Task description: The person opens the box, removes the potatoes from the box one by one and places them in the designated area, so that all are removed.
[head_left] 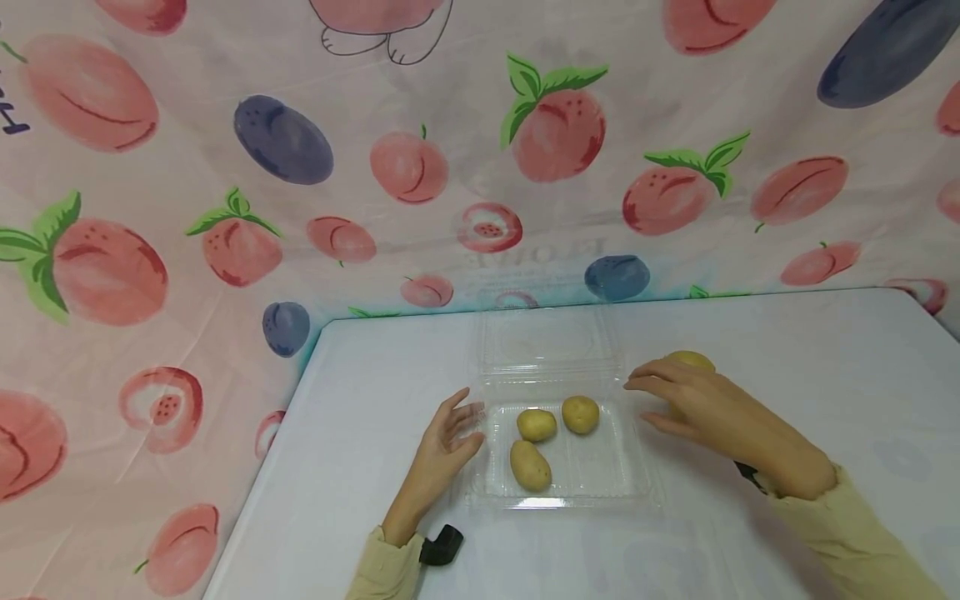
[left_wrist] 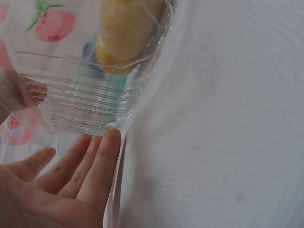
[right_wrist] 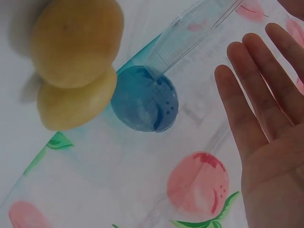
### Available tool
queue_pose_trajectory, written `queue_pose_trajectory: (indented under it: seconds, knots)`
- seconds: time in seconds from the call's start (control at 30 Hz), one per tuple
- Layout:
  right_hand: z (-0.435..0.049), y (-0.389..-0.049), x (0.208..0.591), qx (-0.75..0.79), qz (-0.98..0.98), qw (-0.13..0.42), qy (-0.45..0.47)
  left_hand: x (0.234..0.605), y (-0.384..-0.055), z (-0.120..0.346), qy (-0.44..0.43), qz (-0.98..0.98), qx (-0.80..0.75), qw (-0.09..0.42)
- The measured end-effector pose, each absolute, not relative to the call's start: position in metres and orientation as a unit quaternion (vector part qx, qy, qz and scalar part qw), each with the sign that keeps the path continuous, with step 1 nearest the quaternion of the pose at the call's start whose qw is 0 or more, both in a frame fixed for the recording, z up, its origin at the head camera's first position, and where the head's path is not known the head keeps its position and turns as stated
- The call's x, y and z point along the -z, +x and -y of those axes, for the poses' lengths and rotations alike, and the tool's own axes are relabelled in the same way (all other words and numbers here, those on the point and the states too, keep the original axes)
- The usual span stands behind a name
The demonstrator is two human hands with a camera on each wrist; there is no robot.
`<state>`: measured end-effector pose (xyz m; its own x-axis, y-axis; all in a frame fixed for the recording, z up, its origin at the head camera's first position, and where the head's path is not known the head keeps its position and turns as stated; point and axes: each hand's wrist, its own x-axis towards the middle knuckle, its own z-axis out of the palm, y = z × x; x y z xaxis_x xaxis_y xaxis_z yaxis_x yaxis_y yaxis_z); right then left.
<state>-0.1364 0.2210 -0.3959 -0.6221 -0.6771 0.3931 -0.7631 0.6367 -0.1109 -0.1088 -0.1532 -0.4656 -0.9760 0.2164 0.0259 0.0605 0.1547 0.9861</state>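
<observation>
A clear plastic clamshell box (head_left: 600,467) lies with its lid (head_left: 551,342) raised at the back. Inside it sit three potatoes: one at the front left (head_left: 530,467), one behind it (head_left: 537,425) and one at the back right (head_left: 581,414). My left hand (head_left: 442,446) is at the box's left side, fingers extended, fingertips right at the ribbed wall (left_wrist: 85,95) in the left wrist view. My right hand (head_left: 693,404) hovers to the right of the box with fingers extended, holding nothing. Beyond it are two more potatoes, a larger one (right_wrist: 78,42) and a smaller one (right_wrist: 76,102), partly hidden in the head view.
The white table (head_left: 390,367) carries the box and potatoes. Behind and to the left hangs a cloth (head_left: 420,100) printed with peaches and plums. A black wrist device (head_left: 442,546) is strapped by my left sleeve (head_left: 386,567).
</observation>
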Motion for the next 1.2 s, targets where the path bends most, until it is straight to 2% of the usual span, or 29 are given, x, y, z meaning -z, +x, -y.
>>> queue_pose_trajectory:
  seconds: [0.43, 0.77, 1.0, 1.2]
  knots:
    - [-0.201, -0.141, 0.403, -0.147, 0.871, 0.167, 0.439, 0.468, -0.11, 0.154, 0.091, -0.758, -0.643, 0.059]
    - [-0.186, -0.142, 0.414, -0.135, 0.882, 0.136, 0.431, 0.468, -0.11, 0.154, 0.094, -0.758, -0.643, 0.059]
    - [-0.18, -0.145, 0.42, -0.146, 0.877, 0.134, 0.438, 0.467, -0.11, 0.154, 0.097, -0.757, -0.643, 0.061]
    - [-0.176, -0.144, 0.423, -0.152, 0.884, 0.104, 0.43, 0.466, -0.11, 0.154, 0.099, -0.756, -0.644, 0.06]
